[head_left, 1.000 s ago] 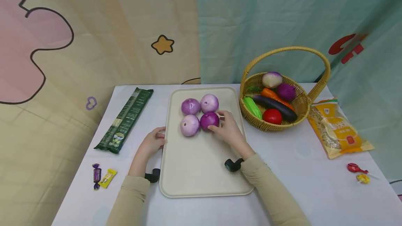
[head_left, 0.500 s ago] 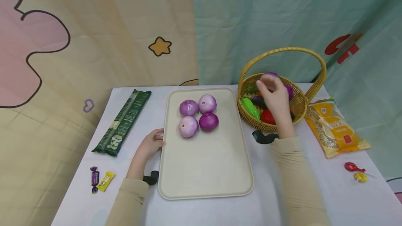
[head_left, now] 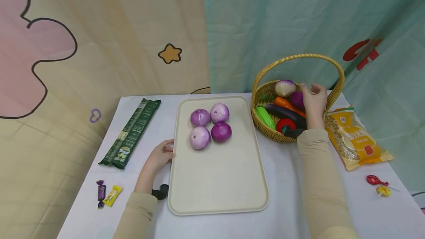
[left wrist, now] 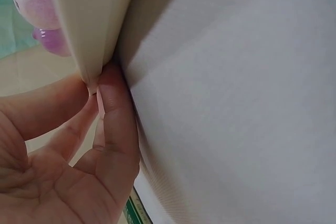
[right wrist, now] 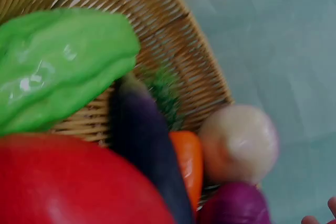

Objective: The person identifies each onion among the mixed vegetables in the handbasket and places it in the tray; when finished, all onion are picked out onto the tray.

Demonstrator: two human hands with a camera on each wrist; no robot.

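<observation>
Holding the tray: left hand (head_left: 161, 155) pinches the left rim of the beige tray (head_left: 219, 180), thumb above, fingers beneath
Right hand (head_left: 314, 100): thumb and fingers parted over the basket's right side, just beside a purple onion (head_left: 296, 99)
Green packet (head_left: 131, 134): small pale print, unreadable, round picture near its lower end
Yellow bag (head_left: 360, 139): large white characters, too blurred to read
Sweets at left: purple candy (head_left: 101, 193) and yellow candy (head_left: 113, 195), lettering too small
On the tray: four onions (head_left: 200, 138), clustered toward the far end
Wicker basket (head_left: 272, 134): also turnip (head_left: 284, 87), eggplant (head_left: 283, 111), tomato (head_left: 285, 123)
In the way: basket handle (head_left: 297, 57) arching overhead, black wrist camera (head_left: 293, 132) partly covering the tomato
</observation>
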